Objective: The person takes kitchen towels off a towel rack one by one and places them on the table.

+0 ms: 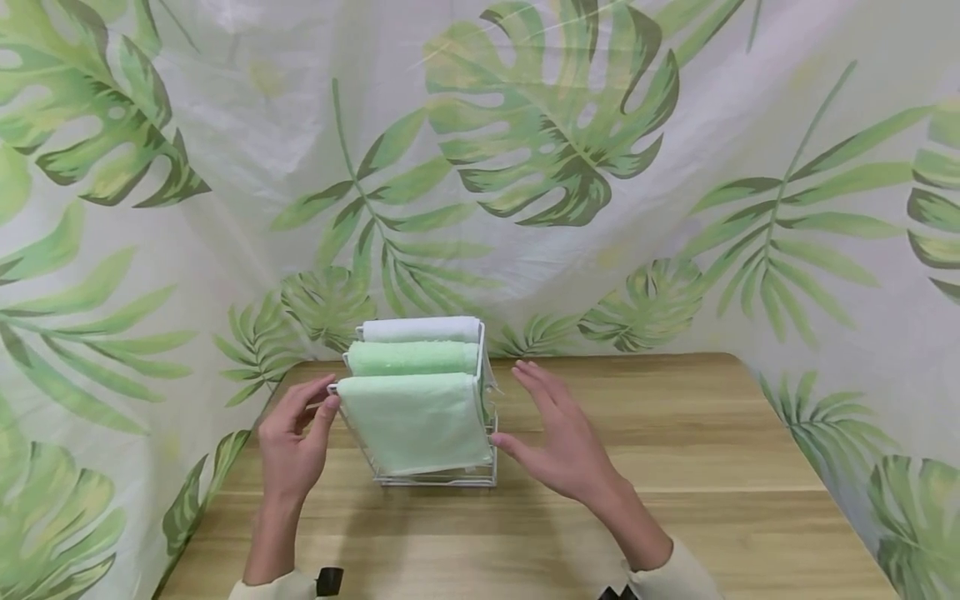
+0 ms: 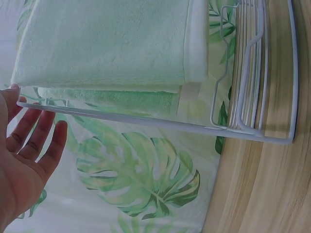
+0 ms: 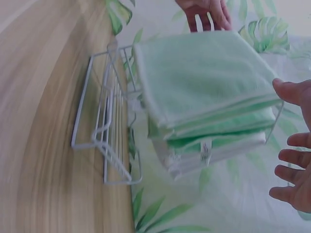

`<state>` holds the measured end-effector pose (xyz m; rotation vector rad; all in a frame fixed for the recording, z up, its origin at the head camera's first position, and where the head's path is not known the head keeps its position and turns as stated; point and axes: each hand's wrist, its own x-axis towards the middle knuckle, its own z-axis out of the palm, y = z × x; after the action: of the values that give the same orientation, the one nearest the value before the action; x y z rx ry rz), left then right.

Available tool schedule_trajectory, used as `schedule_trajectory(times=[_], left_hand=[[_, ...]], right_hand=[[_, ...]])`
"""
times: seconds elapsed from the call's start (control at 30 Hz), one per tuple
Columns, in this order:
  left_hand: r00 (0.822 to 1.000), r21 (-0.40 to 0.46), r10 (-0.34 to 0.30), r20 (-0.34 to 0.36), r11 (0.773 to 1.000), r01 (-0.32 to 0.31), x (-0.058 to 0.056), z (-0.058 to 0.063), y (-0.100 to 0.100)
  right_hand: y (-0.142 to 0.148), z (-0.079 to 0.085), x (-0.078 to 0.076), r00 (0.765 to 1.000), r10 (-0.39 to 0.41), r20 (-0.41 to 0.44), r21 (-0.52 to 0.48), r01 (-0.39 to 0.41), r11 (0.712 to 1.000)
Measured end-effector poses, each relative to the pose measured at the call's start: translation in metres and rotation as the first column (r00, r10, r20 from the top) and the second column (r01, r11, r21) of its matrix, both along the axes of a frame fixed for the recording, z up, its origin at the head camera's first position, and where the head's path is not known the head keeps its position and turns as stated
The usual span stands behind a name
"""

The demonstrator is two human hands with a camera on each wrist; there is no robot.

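A white wire rack (image 1: 437, 482) stands on the table with three folded towels hung over its bars. The pale green towel (image 1: 412, 423) is in front, a brighter green towel (image 1: 412, 358) behind it, and a white towel (image 1: 420, 328) at the back. My left hand (image 1: 291, 442) pinches the rack's front left corner between thumb and index finger; in the left wrist view its other fingers spread below the wire. On the other side, my right hand (image 1: 562, 437) has its fingers extended, and in the right wrist view its thumb tip (image 3: 278, 83) is right at the front towel's corner.
The wooden table (image 1: 675, 467) reaches out on both sides of the rack. Behind it hangs a leaf-patterned cloth (image 1: 555, 275), which also covers the left and right sides. A small white tag (image 3: 206, 151) shows on one towel.
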<state>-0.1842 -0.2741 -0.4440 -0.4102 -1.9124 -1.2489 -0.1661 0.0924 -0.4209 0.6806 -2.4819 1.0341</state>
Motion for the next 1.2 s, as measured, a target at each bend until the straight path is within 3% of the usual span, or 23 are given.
schedule_trajectory(times=[0.23,0.5,0.83,1.2], left_hand=[[0.999,0.075,-0.037,0.031,0.997,0.035,-0.003,0.004,0.0],[0.992,0.139,-0.017,0.129,0.99,-0.001,-0.005,0.008,0.0],[0.986,0.175,-0.029,0.167,0.985,0.0,-0.005,0.011,0.002],[0.982,0.166,-0.04,0.184,0.986,0.009,-0.006,0.012,0.001]], right_hand=[[-0.014,0.007,-0.002,0.996,0.065,-0.067,0.01,-0.064,0.998],[-0.026,0.017,-0.008,0.98,0.128,-0.154,-0.009,-0.131,0.991],[-0.036,0.028,-0.019,0.953,0.162,-0.255,-0.02,-0.172,0.985],[-0.049,0.051,-0.031,0.931,0.267,-0.249,0.051,-0.263,0.963]])
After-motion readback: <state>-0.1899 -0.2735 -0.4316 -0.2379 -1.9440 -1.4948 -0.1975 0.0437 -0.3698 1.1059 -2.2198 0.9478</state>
